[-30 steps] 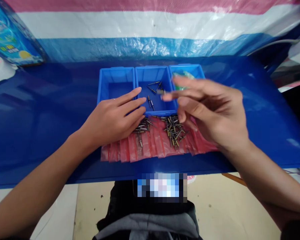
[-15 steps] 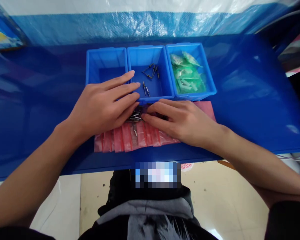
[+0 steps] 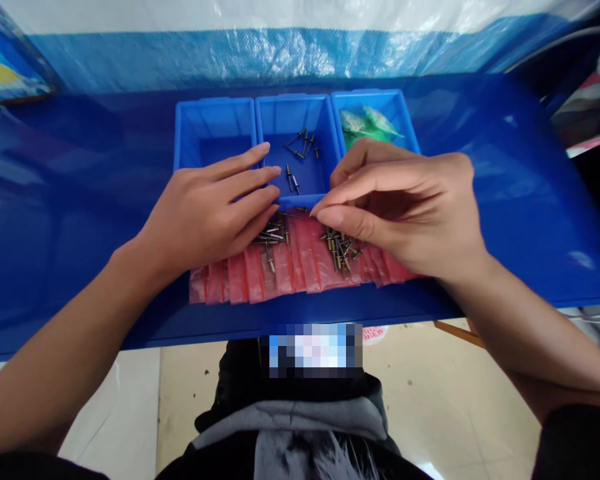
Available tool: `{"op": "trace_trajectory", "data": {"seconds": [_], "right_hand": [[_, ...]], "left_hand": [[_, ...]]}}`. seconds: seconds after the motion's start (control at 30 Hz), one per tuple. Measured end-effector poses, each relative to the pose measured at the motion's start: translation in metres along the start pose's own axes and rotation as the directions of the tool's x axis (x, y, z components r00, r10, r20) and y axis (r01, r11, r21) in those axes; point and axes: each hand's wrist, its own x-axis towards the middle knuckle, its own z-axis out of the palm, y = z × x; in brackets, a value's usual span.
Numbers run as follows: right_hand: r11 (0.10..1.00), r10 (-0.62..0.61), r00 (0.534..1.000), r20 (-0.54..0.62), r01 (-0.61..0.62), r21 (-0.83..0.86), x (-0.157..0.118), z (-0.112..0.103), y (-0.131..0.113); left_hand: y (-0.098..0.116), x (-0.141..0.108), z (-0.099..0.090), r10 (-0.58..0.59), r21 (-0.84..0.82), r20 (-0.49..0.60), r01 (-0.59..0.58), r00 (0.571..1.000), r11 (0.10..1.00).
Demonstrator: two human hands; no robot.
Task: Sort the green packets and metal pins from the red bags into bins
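Observation:
Several pink plastic bags (image 3: 305, 260) lie overlapped in a row along the table's front. Metal rivets are heaped on them: one pile (image 3: 273, 235) beside my left fingertips, another pile (image 3: 341, 250) under my right hand. My left hand (image 3: 213, 207) rests with its fingers spread, over the front of the left blue bin (image 3: 215, 113). Just in front of the middle blue bin (image 3: 293, 107), which holds several rivets (image 3: 303, 143), my right hand (image 3: 405, 207) pinches thumb and forefinger at the end of a rivet (image 3: 300, 212). That hand partly hides the right blue bin (image 3: 373, 97).
Bags of green and white pieces (image 3: 367, 123) sit in the right bin. Behind the bins hangs a blue and white woven sheet (image 3: 280, 57). The blue table (image 3: 505, 200) has its front edge near my lap. A picture panel (image 3: 10, 67) stands at the far left.
My right hand has lifted and turned, with thumb and forefinger now pinched, uncovering the right-hand rivet pile and pink bags. My left hand has stayed in place.

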Motion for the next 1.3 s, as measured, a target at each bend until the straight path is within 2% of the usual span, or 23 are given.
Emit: {"op": "trace_trajectory", "data": {"seconds": [0.13, 0.2, 0.27, 0.33, 0.4, 0.47, 0.57, 0.67, 0.73, 0.8, 0.87, 0.93, 1.07, 1.13, 1.2, 1.23, 1.3], "right_hand": [[0.974, 0.143, 0.988, 0.06, -0.152, 0.17, 0.0, -0.001, 0.005], [0.969, 0.147, 0.989, -0.014, -0.141, 0.203, 0.0, -0.001, 0.005], [0.979, 0.1, 0.989, -0.113, -0.078, 0.19, -0.001, 0.0, 0.003], [0.998, 0.015, 0.986, -0.169, -0.005, 0.061, -0.002, 0.001, 0.001], [0.97, -0.158, 0.982, -0.103, 0.135, -0.203, -0.005, 0.002, 0.002], [0.816, -0.333, 0.939, 0.084, 0.331, -0.474, -0.008, 0.004, 0.006], [0.546, -0.414, 0.84, 0.35, 0.537, -0.643, -0.01, 0.008, 0.015], [0.395, -0.44, 0.784, 0.438, 0.607, -0.69, -0.012, 0.009, 0.018], [0.349, -0.431, 0.788, 0.44, 0.596, -0.723, -0.013, 0.008, 0.016], [0.335, -0.36, 0.814, 0.456, 0.569, -0.751, -0.014, 0.009, 0.014], [0.337, -0.274, 0.831, 0.484, 0.554, -0.761, -0.016, 0.011, 0.013], [0.345, -0.244, 0.831, 0.5, 0.556, -0.756, -0.016, 0.014, 0.015], [0.43, -0.323, 0.83, 0.455, 0.557, -0.711, -0.015, 0.016, 0.017], [0.542, -0.368, 0.854, 0.367, 0.518, -0.662, -0.014, 0.016, 0.016], [0.718, -0.362, 0.902, 0.233, 0.43, -0.547, -0.012, 0.014, 0.013], [0.815, -0.317, 0.932, 0.173, 0.361, -0.454, -0.011, 0.013, 0.011], [0.965, -0.138, 0.984, 0.112, 0.159, -0.207, -0.008, 0.008, 0.007]], "left_hand": [[-0.001, 0.001, 0.001, 0.012, 0.039, -0.009, -0.012, 1.0, 0.999], [-0.001, 0.002, 0.001, 0.046, 0.063, -0.033, -0.044, 0.998, 0.997], [-0.001, 0.002, 0.001, 0.072, 0.082, -0.057, -0.068, 0.996, 0.994], [-0.001, 0.002, 0.001, 0.084, 0.095, -0.062, -0.078, 0.995, 0.992], [-0.001, 0.002, 0.001, 0.082, 0.096, -0.052, -0.076, 0.995, 0.992], [0.0, 0.002, 0.001, 0.069, 0.093, -0.042, -0.065, 0.997, 0.994], [0.0, 0.002, 0.001, 0.057, 0.086, -0.035, -0.054, 0.998, 0.995], [0.0, 0.001, 0.001, 0.043, 0.09, -0.017, -0.042, 0.999, 0.995], [0.0, 0.001, 0.001, 0.034, 0.084, -0.012, -0.033, 0.999, 0.996], [0.0, 0.002, 0.0, 0.04, 0.063, -0.023, -0.038, 0.999, 0.997], [0.001, 0.002, 0.0, 0.056, 0.053, -0.041, -0.054, 0.998, 0.997], [0.001, 0.003, -0.001, 0.07, 0.069, -0.054, -0.066, 0.996, 0.995], [0.001, 0.005, -0.002, 0.087, 0.1, -0.061, -0.08, 0.994, 0.992], [0.002, 0.005, -0.002, 0.094, 0.102, -0.062, -0.087, 0.994, 0.991], [0.002, 0.006, -0.003, 0.094, 0.103, -0.062, -0.087, 0.994, 0.991], [0.002, 0.006, -0.003, 0.094, 0.105, -0.062, -0.087, 0.994, 0.991], [0.002, 0.006, -0.003, 0.095, 0.111, -0.061, -0.088, 0.994, 0.99]]}}
